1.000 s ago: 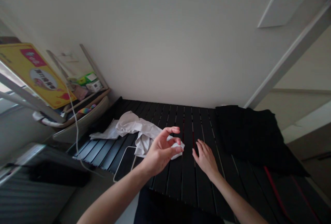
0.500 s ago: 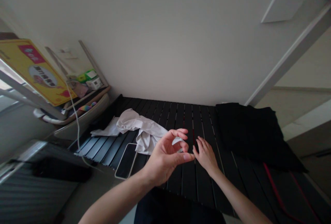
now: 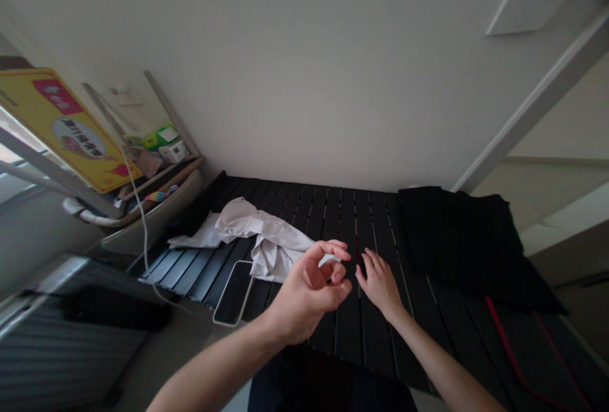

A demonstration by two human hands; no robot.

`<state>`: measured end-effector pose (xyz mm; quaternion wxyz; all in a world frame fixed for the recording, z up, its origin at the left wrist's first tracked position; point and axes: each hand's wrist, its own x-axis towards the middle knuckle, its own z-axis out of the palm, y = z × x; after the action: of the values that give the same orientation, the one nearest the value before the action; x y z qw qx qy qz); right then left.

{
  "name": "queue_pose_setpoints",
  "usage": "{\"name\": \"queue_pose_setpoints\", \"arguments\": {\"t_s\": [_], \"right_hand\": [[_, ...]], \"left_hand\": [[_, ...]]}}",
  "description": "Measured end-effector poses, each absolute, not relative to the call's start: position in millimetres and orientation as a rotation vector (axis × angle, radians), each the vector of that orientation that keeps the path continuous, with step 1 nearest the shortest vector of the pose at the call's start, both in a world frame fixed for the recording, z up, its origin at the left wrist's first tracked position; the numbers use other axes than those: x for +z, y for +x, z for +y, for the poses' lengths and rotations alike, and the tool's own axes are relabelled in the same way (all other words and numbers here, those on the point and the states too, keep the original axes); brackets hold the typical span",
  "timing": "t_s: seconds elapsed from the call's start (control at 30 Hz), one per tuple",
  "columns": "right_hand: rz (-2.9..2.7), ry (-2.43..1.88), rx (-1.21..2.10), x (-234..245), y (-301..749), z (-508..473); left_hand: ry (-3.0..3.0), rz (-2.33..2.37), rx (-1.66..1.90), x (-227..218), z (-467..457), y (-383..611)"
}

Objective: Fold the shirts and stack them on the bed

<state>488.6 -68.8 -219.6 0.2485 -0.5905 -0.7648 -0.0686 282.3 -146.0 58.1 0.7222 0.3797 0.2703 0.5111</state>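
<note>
My left hand (image 3: 309,294) is raised above a black slatted table (image 3: 345,329). Its fingers are loosely curled with gaps between them and the thumb is bent; nothing shows in it. Palm down, my right hand (image 3: 379,282) rests on or just over the slats, fingers spread and holding nothing. A crumpled white cloth (image 3: 271,244) lies behind and left of my left hand, which partly covers its right end. Left of that hand, a phone (image 3: 233,293) with a dark screen and pale edge lies near the table's front edge.
Folded black cloth (image 3: 459,240) lies on the table's right part. At left, a pale bin-like holder (image 3: 185,199) contains small packages beside a yellow printed box (image 3: 71,132). A white cable (image 3: 143,228) hangs there, above a grey ribbed case (image 3: 52,342). A wall (image 3: 309,69) closes off the back.
My left thumb has bent in from its stretched-out pose, and the hand has shifted slightly right. The right hand stays almost where it was. The view has moved slightly.
</note>
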Motion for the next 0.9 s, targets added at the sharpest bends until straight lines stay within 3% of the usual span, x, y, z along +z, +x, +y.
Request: {"name": "queue_pose_setpoints", "arguments": {"t_s": [0.57,0.9], "right_hand": [[-2.064,-1.579,-0.147,-217,490,-68],[-2.122,-1.402,0.276,-189,427,-74]], "left_hand": [[0.861,0.633,1.067,54,-148,276],[1.465,0.868,0.597,30,-170,243]]}}
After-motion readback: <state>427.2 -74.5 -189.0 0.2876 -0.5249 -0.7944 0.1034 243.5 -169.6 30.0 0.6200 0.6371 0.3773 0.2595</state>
